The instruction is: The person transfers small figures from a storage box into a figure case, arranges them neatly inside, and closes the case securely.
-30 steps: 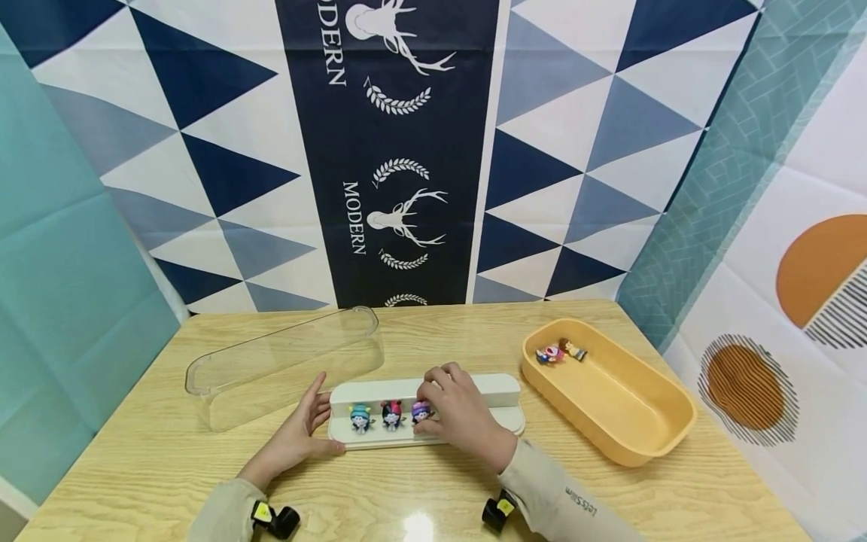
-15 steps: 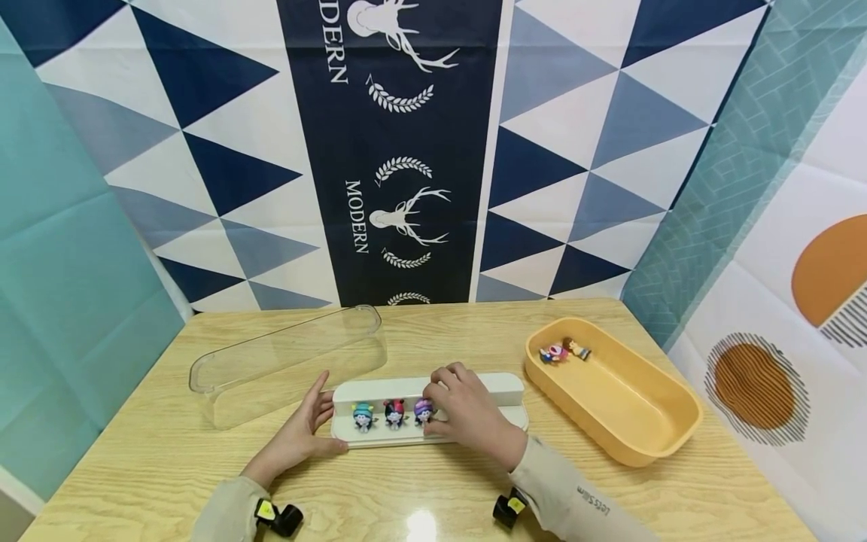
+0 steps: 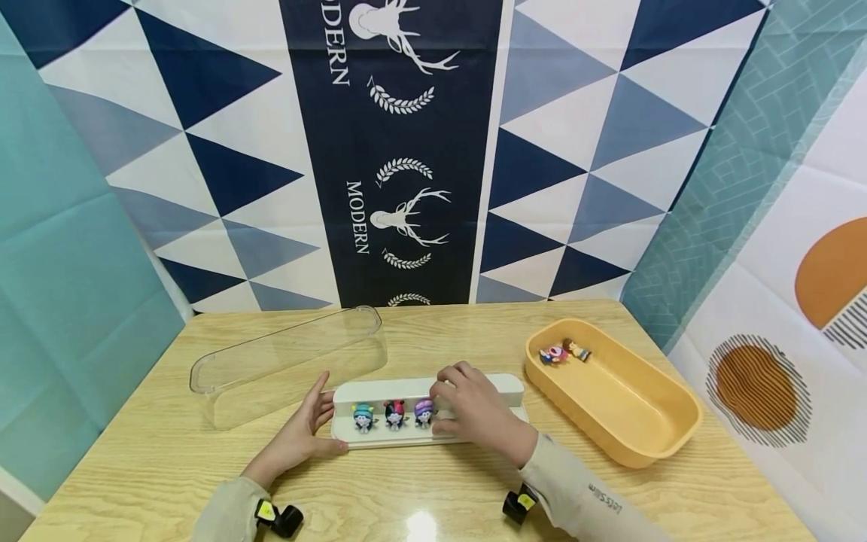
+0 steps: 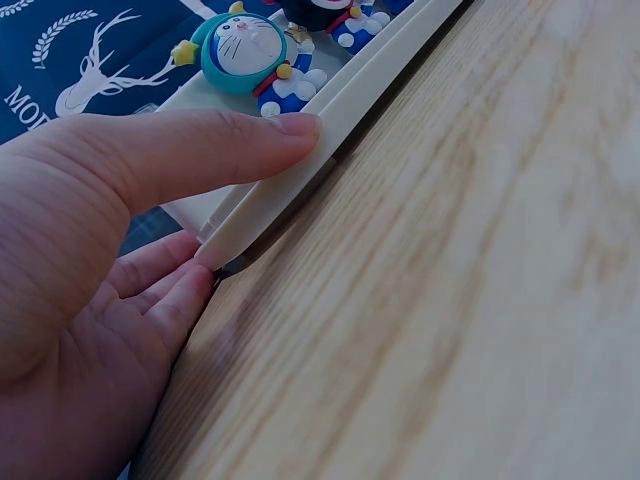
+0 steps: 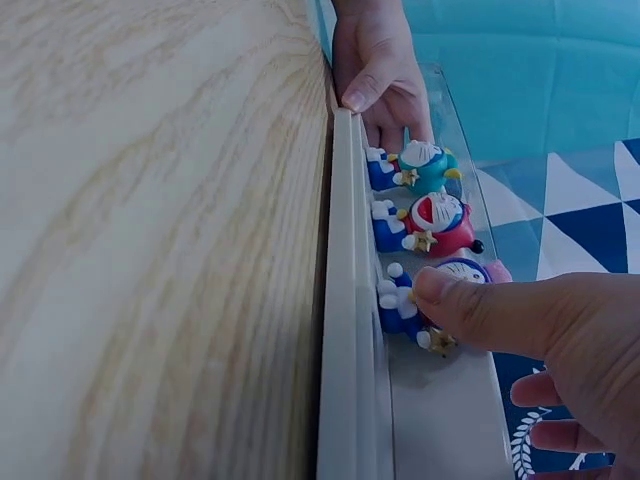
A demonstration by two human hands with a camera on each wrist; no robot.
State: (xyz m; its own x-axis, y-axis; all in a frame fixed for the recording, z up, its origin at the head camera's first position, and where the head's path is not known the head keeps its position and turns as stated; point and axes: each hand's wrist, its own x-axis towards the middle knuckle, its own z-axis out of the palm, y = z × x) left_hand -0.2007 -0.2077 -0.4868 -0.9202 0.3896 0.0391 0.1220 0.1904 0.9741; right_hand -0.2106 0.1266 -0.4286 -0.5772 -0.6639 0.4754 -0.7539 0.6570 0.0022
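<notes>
In the head view my left hand grips the left end of a white display stand, with the thumb along its front edge in the left wrist view. Three small cat figurines sit in a row on the stand: one with a teal hat, one in black and red and one with a purple hat. My right hand is just right of the purple-hatted figurine, its thumb and fingers apart. In the right wrist view the right thumb overlaps that figurine and hides part of it.
A clear plastic cover lies behind the left hand on the wooden table. At the right stands a yellow tray with two more figurines in its far end. A patterned cloth hangs behind the table.
My right hand has loosened from the purple-hatted figurine and shifted slightly right, so more of the figurine shows. The left hand stays on the stand.
</notes>
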